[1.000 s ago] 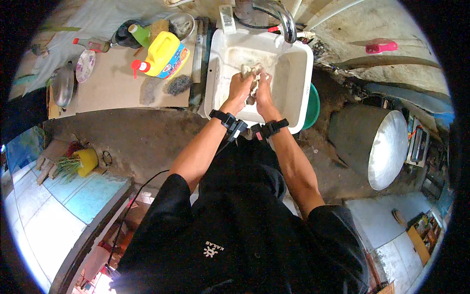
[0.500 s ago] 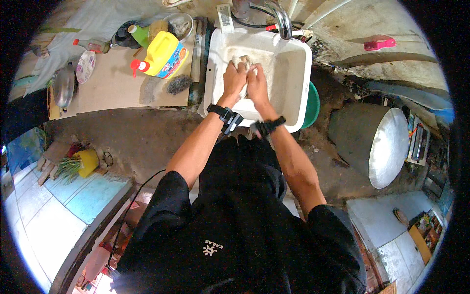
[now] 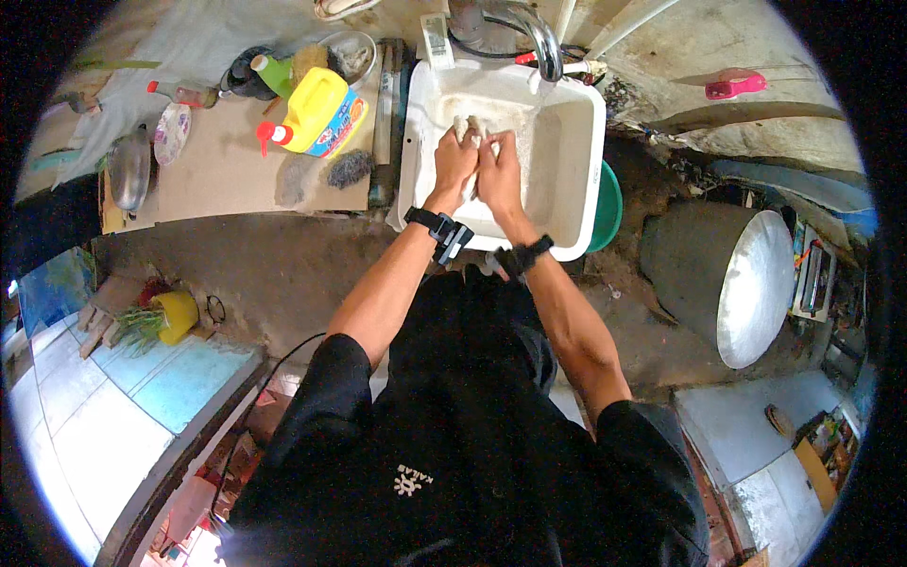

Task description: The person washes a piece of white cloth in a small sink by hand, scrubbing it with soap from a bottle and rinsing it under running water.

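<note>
Over a white sink (image 3: 564, 236) with a stained basin, both of my hands grip one bunched, whitish cloth (image 3: 470, 127). My left hand (image 3: 454, 163) is closed around its left side, with cloth poking out past the knuckles. Close against it, my right hand (image 3: 502, 172) is closed on the other side of the bundle. Most of the cloth is hidden by the fingers. Beyond the hands a chrome faucet (image 3: 548, 55) curves over the sink's far edge. Each wrist wears a black strap with a small device.
Left of the sink, a board-topped table (image 3: 217, 194) bears a yellow jug (image 3: 316, 109) with a red cap and a dark scouring pad (image 3: 350, 169). A green basin (image 3: 605, 206) stands beside the sink on the right, near a large metal drum (image 3: 694, 274). A pink brush (image 3: 735, 85) lies farther right.
The whole view has shifted slightly. Both hands stay on the cloth inside the sink, their grip little changed, with the knuckles slightly turned.
</note>
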